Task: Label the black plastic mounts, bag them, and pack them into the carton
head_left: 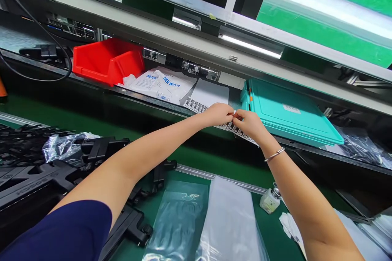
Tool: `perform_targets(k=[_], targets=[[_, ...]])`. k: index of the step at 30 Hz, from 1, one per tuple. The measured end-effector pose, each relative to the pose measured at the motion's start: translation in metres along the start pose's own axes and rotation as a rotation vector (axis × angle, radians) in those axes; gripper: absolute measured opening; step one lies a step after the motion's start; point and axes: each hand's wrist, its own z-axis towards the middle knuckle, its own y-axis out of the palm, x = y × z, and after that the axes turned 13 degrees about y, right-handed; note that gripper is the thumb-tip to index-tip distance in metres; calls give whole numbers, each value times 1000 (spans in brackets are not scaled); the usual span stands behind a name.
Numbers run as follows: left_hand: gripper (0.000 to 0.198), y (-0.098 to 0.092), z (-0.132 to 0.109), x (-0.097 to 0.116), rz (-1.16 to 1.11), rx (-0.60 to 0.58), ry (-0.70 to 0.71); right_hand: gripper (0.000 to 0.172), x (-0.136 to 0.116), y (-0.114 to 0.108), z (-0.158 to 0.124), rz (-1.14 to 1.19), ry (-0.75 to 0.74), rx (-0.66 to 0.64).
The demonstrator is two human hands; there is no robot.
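Both hands meet at the front edge of the shelf, in front of a white strip printed with a row of black marks, like labels. My left hand is closed, its fingertips pinched together. Close against it, my right hand also pinches with thumb and forefinger. A small white piece shows between the two sets of fingertips; its kind is too small to tell. Behind them a plain pale sheet lies on the shelf. The hands cover the middle of the strip.
On the shelf stand a red bin, a white wiper bag and a teal case. Below lie black plastic assemblies, a clear bag, white sleeves and a small bottle. A cable loops at left.
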Motion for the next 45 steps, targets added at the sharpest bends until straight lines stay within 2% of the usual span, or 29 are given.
perform_targets(k=[6,11,15,18,21,30,33,37,42,45], targets=[[19,-2,-4,-4,-155,58,-11,13,5,8,3,10,-118,124],[16,-6,-7,-8,-407,139,-44,14,11,14,3,153,-80,203],[21,-9,-8,-8,-289,121,-4,22,18,14,3,266,14,143],[22,-10,-7,-9,-185,104,18,25,18,15,1,276,57,146],[21,-10,-6,-13,-181,119,4,27,18,17,0,328,96,165],[20,-19,-16,-32,-231,302,-103,30,44,13,-4,479,231,141],[21,-18,-13,-36,-194,284,-43,33,53,6,-12,472,254,79],[24,-9,5,-34,-24,164,57,34,58,-1,-23,515,268,0],[25,7,35,-31,57,95,44,34,63,-5,-40,475,286,-94],[25,14,42,-29,76,86,32,34,70,-10,-50,462,312,-123]])
